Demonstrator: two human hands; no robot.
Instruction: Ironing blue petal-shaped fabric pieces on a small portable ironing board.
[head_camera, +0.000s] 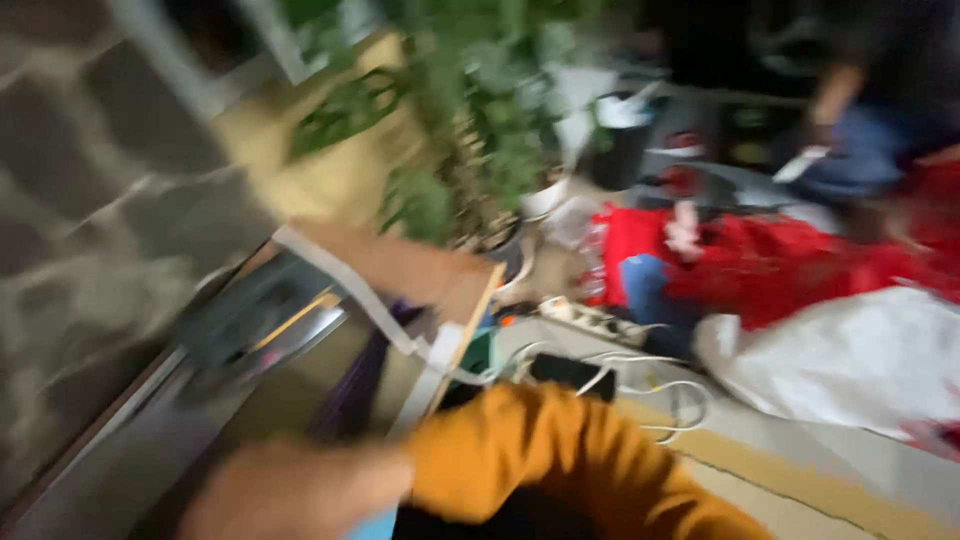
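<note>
Only one hand (290, 490) shows, heavily motion-blurred, at the lower left of the head view; its mustard-orange knitted sleeve (560, 460) runs in from the lower right, and which hand it is cannot be told. Whether its fingers are spread or closed cannot be told either, and nothing is seen in its hold. The other hand is out of view.

Nearest to the hand is a flat brown wooden board (420, 270) with a pale edge, tilted over a grey metal frame (250, 330); hand and board look apart. A white cable (370, 300) crosses the board and runs down toward a white power strip (590, 320) on the floor beyond, with a looped white cord (660, 390) near it.

Judgement: any reach toward the board would go better slowed, wrist steadied, and kept free of the cable so it does not snag.

Further out: green potted plants (480, 140), a red cloth (770, 260), a white sack (860, 360), and another person's forearm (830, 100) at the upper right.
</note>
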